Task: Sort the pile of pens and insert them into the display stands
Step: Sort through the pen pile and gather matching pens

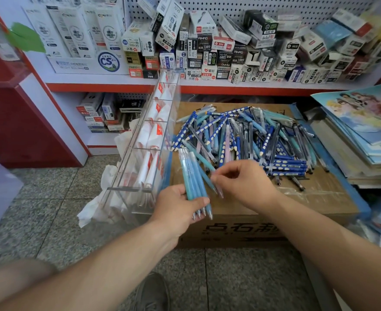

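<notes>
Holding in the left grip (180,205): fingers and thumb are curling round a bundle of light-blue pens (194,178), with the tips all pointing back toward the person. This grip seems to be acting as the collector, keeping one colour together.
Pinching in the right grip (245,180): thumb and fingertips are closing on a single pen (202,161) of the same pale blue. It is lying slantwise just beside the bundle and is probably being passed across to join it.
Waiting pile of pens (252,140): dark-blue dotted, teal and clear-barrelled pens are lying mixed in a heap just beyond both hands. Judging by its size, most of the sorting is yet to come.
Serving as counter: a cardboard box (308,198) is carrying the pile within easy reach.
Leaning display stand (138,189): the clear acrylic stand is tilting against the box's left side, close to the left grip, so loading should be a short move. Its compartments are showing white-and-red wrappers, and no pens are visible in it.
Surrounding: a shelf (117,86) of small boxes is standing behind, and a stack of books (353,140) is lying at the right.
</notes>
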Available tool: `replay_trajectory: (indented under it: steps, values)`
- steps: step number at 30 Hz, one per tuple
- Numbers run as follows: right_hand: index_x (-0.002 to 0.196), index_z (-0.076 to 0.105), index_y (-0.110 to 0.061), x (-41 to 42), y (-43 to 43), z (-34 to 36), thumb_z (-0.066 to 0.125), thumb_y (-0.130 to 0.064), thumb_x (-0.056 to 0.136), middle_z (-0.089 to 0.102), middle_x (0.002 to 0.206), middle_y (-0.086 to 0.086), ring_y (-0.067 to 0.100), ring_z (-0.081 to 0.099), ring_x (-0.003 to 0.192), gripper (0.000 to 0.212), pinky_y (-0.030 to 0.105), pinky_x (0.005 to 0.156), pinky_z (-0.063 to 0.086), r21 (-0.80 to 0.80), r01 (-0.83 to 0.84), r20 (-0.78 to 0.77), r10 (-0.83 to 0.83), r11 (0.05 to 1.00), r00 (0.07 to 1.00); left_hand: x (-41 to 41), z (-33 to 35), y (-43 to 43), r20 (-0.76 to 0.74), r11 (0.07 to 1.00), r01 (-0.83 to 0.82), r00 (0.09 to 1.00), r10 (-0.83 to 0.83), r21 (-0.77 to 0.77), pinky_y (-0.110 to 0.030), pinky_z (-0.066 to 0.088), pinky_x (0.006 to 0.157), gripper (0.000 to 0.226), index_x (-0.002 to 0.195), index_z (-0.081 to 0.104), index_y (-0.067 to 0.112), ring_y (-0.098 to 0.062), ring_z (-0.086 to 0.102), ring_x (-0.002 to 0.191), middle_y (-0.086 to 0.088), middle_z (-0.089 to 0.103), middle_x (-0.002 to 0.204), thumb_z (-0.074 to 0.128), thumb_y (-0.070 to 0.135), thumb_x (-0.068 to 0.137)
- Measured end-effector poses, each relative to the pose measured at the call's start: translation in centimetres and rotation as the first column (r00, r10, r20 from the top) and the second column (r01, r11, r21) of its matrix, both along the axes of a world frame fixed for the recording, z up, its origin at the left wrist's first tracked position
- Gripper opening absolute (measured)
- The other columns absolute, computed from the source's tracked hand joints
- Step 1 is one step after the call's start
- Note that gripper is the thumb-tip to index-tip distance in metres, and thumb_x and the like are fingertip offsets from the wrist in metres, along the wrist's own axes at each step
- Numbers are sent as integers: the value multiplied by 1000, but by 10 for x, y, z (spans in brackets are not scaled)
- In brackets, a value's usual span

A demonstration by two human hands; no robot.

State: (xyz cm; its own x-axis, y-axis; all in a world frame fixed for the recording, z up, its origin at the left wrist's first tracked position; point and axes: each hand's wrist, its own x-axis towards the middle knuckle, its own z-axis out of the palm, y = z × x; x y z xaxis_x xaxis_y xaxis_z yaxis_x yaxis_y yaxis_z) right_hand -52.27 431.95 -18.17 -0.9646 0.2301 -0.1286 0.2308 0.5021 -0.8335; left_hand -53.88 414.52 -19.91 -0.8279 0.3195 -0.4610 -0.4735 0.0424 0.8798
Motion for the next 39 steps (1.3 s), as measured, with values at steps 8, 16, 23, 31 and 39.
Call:
replay_trajectory:
  steps: [8,16,23,31,39]
  values:
    - [98,73,-17,-22,-9,-10,77,-40,87,65,92,-1,18,62,81,27,37,73,57,576,55,-162,48,816,986,0,0,4,-8,999,-33,999,33,-17,-38,63,78,22,95,68,16,-26,74,94,-13,76,101,71,-5,88]
    - [90,75,-22,-22,-4,-4,74,-24,92,69,78,-9,7,65,68,3,23,59,54,352,94,-45,-84,931,995,-3,0,5,-7,999,-31,999,31,-15,-41,63,80,21,97,68,14,-26,74,94,-12,76,100,72,-4,88]
    - [86,75,-13,7,17,14,76,-17,90,72,80,8,14,60,68,6,26,60,48,-217,241,37,-238,946,970,-2,9,16,-13,1000,-7,1000,7,23,-39,62,80,21,98,68,14,-25,72,92,-11,75,101,72,-4,88]
    - [90,64,-5,62,55,44,68,-4,86,66,76,5,10,56,64,5,20,55,50,-799,321,198,-282,509,939,14,31,49,14,985,153,988,-154,81,-42,58,83,19,94,67,12,-26,70,86,-9,73,93,71,-6,87]
    - [112,63,-7,167,122,76,55,1,97,72,80,4,12,59,68,18,21,59,53,-794,399,148,-491,458,858,65,70,136,-75,894,446,894,-443,44,-29,61,66,21,98,64,13,-23,69,85,-18,70,111,68,-6,90]
